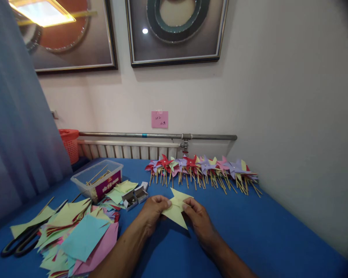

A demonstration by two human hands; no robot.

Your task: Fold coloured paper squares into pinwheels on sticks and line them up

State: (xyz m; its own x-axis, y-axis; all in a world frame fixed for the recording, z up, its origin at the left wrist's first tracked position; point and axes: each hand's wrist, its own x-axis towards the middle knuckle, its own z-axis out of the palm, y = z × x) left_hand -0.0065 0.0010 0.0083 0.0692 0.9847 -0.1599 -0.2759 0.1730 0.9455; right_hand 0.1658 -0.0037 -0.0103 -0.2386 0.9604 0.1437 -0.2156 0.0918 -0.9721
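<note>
Between my two hands, a pale yellow paper pinwheel (176, 210) is held above the blue table, its blades partly folded towards the middle. My left hand (155, 210) pinches its left side between thumb and fingers. On the right side, my right hand (197, 214) grips the paper the same way. No stick shows on this pinwheel. Left of my left hand stand small open boxes (130, 201) with shiny metal bits inside, too small to name. A pile of cut coloured paper sheets (82, 237) lies beside my left forearm.
Finished pinwheels (191, 164) on sticks lie in a row along the back. A clear plastic tub (84, 181) holds several sticks. Black-handled scissors (26, 239) rest at the left. A red basket (71, 144) stands by the blue curtain (20, 116); a radiator (127, 150) runs behind.
</note>
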